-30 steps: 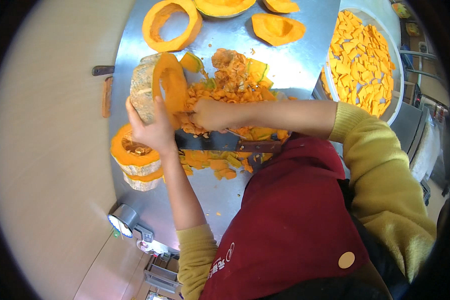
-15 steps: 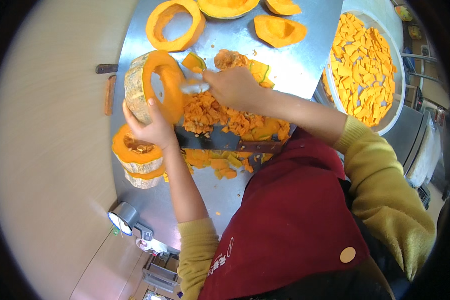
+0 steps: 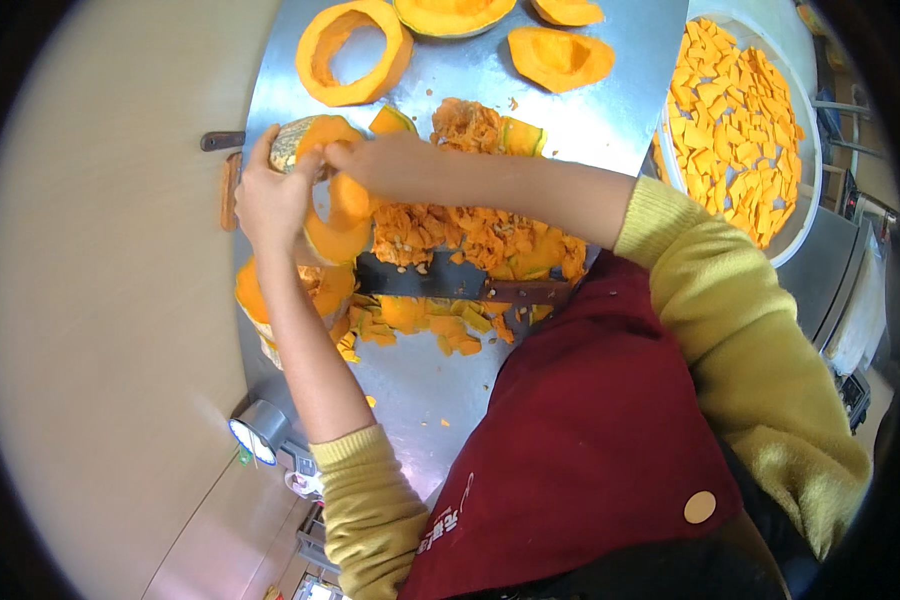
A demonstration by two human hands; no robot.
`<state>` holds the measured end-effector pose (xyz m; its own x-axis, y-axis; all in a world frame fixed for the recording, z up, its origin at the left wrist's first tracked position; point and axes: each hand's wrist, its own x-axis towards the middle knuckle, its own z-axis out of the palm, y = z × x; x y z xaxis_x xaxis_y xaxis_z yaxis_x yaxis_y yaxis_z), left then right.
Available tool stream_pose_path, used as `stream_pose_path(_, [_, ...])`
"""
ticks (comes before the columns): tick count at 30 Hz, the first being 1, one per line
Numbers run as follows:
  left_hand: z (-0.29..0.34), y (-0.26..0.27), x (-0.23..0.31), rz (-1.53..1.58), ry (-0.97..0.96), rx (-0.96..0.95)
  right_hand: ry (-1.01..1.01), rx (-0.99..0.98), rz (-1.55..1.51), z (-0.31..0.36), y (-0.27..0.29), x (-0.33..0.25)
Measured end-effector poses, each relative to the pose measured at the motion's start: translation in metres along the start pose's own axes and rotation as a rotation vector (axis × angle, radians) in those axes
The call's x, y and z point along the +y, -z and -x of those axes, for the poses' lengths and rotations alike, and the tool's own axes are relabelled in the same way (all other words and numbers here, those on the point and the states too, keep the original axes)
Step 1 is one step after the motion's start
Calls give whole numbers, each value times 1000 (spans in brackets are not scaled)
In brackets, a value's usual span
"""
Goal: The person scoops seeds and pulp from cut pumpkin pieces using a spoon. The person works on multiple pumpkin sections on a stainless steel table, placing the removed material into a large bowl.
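My left hand point(image 3: 273, 200) is closed round the rind side of a thick pumpkin ring point(image 3: 340, 240), which stands tilted at the left of the metal table. Against the ring's upper part is my right hand point(image 3: 395, 165), its fingers curled together near the left thumb. The small silvery tool seen in it earlier is hidden now. Stacked cut pumpkin pieces point(image 3: 253, 292) sit just below the ring, partly behind my left forearm. To the right lies a heap of stringy pumpkin pulp and seeds point(image 3: 420, 228). A wide dark knife blade point(image 3: 420, 275) with a brown handle point(image 3: 525, 291) lies along it.
Another pumpkin ring point(image 3: 398, 60) and a hollowed wedge point(image 3: 565, 62) lie at the far side. A white tub point(image 3: 810, 190) of flat pumpkin chunks stands at right. Pumpkin scraps point(image 3: 440, 325) lie nearer me. A dial scale point(image 3: 260, 430) and a dark handle point(image 3: 222, 141) are at left.
My right hand has moved left from over the pulp to the ring, and the silvery tool has gone out of sight. My left hand has shifted up the ring's outer side.
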<state>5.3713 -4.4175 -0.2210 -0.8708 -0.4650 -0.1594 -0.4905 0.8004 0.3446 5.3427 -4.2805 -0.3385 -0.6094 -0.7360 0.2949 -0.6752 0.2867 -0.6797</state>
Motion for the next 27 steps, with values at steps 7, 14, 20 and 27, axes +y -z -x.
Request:
stream_pose_path(7, [-19,-14,-4,104,-75,193,161,483,476,-30,-28,41])
stream_pose_path(14, [-1,-24,-13,258,-58,304,-106,-47,-95,10,-44,-16])
stream_pose_path(20, [18,-34,-23,172,-267,534,-81,-216,-434,-12,-11,2])
stream_pose_path(27, [34,-38,-25,316,-180,523,-254,-350,-157,6,-10,-30])
